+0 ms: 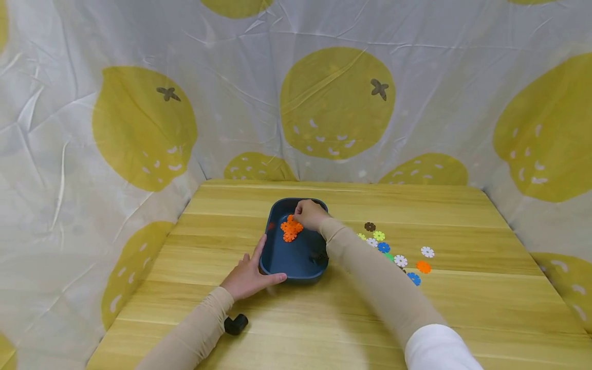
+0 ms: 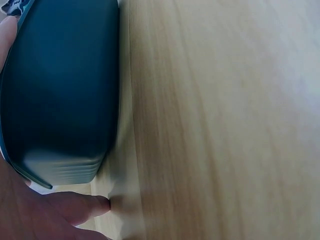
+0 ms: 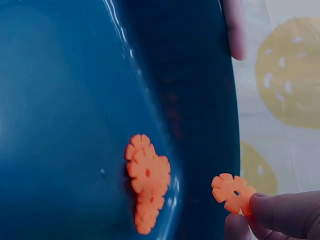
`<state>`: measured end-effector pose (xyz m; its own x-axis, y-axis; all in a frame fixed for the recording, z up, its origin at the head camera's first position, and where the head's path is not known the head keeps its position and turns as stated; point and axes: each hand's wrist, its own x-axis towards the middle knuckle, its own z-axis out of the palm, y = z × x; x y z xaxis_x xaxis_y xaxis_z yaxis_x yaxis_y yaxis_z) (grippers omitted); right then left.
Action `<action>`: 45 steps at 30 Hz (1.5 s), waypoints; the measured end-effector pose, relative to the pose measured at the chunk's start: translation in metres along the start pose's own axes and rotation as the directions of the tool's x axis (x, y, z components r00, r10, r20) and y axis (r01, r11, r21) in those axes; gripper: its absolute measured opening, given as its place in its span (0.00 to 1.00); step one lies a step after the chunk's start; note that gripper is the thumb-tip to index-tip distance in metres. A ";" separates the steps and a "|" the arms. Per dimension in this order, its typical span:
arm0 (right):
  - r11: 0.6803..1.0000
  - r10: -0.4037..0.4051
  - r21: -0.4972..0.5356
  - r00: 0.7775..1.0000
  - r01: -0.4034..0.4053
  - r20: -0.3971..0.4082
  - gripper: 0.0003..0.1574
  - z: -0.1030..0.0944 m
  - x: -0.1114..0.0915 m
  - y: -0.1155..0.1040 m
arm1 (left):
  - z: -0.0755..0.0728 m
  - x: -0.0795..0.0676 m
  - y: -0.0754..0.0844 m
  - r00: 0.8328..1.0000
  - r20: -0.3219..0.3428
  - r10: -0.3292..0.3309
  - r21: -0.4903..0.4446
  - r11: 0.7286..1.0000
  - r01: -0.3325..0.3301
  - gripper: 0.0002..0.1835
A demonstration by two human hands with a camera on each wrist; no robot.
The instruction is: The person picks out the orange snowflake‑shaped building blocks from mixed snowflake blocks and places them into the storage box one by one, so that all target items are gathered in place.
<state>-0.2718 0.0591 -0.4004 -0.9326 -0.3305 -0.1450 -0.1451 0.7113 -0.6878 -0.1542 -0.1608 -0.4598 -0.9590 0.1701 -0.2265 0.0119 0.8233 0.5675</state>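
Observation:
A dark blue rectangular tray (image 1: 296,264) with rounded corners stands on the wooden table. Against its left near corner rests my left hand (image 1: 248,277), thumb along the near rim and fingers spread by the side wall. Over the tray's far end, my right hand (image 1: 312,214) pinches an orange flower-shaped plastic disc (image 3: 222,187) between thumb and fingertips. Several orange discs (image 1: 290,235) of the same kind lie overlapping on the tray floor, just below that hand. The right wrist view shows this orange pile (image 3: 159,172) close to the tray wall.
Right of the tray, loose notched discs lie on the table, among them a brown one (image 1: 370,226), a blue one (image 1: 383,247), a white one (image 1: 427,252) and an orange one (image 1: 423,266). My right sleeve (image 1: 370,272) covers part of the group. A lemon-print curtain (image 1: 250,103) stands behind the table.

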 end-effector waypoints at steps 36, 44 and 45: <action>0.998 -0.016 0.063 1.000 0.017 -0.013 0.11 -0.021 -0.018 0.008 | 0.000 0.001 0.000 1.000 0.001 -0.006 0.012 1.000 0.006 0.66; 0.993 -0.006 0.120 1.000 0.009 -0.027 0.12 -0.051 -0.041 0.039 | 0.001 0.002 0.000 1.000 0.005 -0.015 0.008 1.000 0.015 0.67; 0.993 -0.007 0.120 0.999 0.010 -0.031 0.12 -0.055 -0.045 0.045 | 0.001 0.002 0.000 1.000 0.004 -0.014 0.009 1.000 0.014 0.67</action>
<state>-0.2544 0.1398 -0.3854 -0.9414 -0.3158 -0.1183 -0.1139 0.6279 -0.7699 -0.1555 -0.1598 -0.4607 -0.9579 0.1608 -0.2377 0.0011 0.8303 0.5574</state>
